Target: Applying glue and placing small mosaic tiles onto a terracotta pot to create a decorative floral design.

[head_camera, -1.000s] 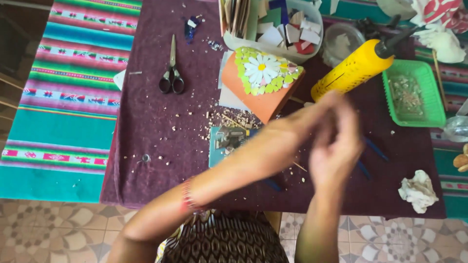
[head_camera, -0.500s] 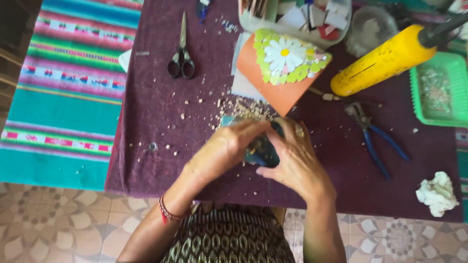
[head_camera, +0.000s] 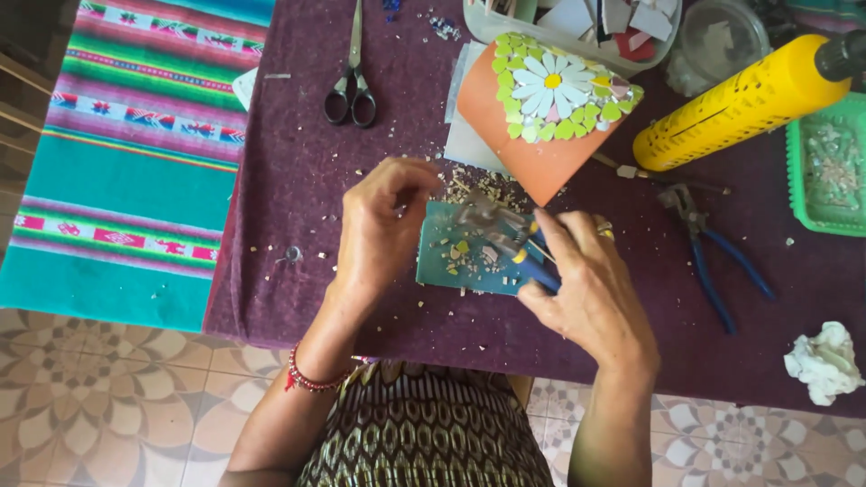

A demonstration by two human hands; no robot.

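Observation:
A teal square tile strewn with small chips lies on the purple cloth in front of me. My left hand rests at the tile's upper left corner with its fingertips pinched together; what they hold, if anything, is hidden. My right hand is closed on blue-handled nippers, whose metal jaws reach over the tile. Just beyond stands a tilted terracotta pot with a white daisy and green mosaic pieces.
Black scissors lie at the back left, and a yellow bottle and blue-handled pliers at the right. A green tray, a white container of tile pieces, a clear jar and crumpled tissue are around. A striped cloth covers the left.
Both hands came down from in front of the camera to the teal tile. The right hand now grips the nippers over it, and the left has shifted to the tile's left corner.

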